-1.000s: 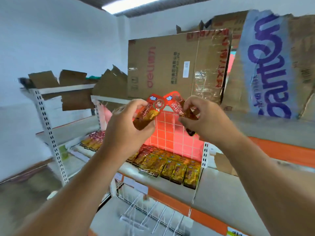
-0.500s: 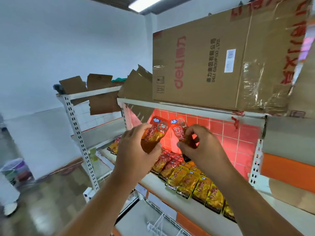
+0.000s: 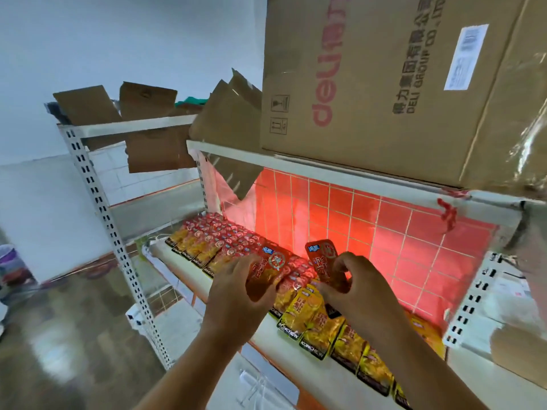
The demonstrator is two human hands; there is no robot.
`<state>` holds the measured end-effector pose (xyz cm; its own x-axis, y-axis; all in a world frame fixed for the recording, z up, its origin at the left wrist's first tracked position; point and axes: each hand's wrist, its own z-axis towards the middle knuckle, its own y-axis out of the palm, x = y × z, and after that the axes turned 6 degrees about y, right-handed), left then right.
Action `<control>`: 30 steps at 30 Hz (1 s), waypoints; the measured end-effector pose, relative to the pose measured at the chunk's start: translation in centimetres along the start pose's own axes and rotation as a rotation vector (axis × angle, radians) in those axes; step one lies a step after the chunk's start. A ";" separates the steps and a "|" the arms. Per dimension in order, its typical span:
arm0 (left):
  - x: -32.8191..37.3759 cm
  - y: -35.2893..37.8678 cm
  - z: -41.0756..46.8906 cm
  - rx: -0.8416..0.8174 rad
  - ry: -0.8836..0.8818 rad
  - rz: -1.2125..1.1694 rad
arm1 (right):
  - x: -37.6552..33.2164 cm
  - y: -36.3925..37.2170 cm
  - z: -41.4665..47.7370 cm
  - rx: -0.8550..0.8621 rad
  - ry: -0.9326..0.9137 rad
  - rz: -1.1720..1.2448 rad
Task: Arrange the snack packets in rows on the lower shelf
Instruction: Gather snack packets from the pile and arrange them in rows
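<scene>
Gripping one red snack packet (image 3: 270, 269) in the left hand (image 3: 236, 295) and pinching a second packet (image 3: 324, 258) in the right hand (image 3: 359, 288), the person holds both just above the rows of packets (image 3: 213, 241) lying on the white shelf (image 3: 180, 263), beneath a big cardboard box (image 3: 370, 84).

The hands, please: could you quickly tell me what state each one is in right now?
Left hand: closed, holding a snack packet.
Right hand: closed, pinching a second packet.
</scene>
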<state>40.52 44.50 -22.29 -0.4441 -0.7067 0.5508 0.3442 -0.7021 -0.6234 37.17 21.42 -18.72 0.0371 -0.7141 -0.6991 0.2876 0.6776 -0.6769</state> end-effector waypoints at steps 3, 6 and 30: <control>-3.5 2.7 -0.1 -0.072 -0.044 0.010 | 1.3 3.2 0.0 -0.033 0.083 -0.083; -6.7 4.8 0.5 -0.146 -0.053 0.011 | 2.1 7.1 0.4 -0.055 0.176 -0.155; -20.2 13.7 7.3 -0.506 0.287 -0.027 | -1.1 23.0 4.5 0.027 0.668 -0.434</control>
<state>60.26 48.58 -37.90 -0.6782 -0.5877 0.4412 -0.0770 -0.5402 -0.8380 48.06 37.03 -32.48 -0.6628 -0.6509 -0.3702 0.1682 0.3523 -0.9207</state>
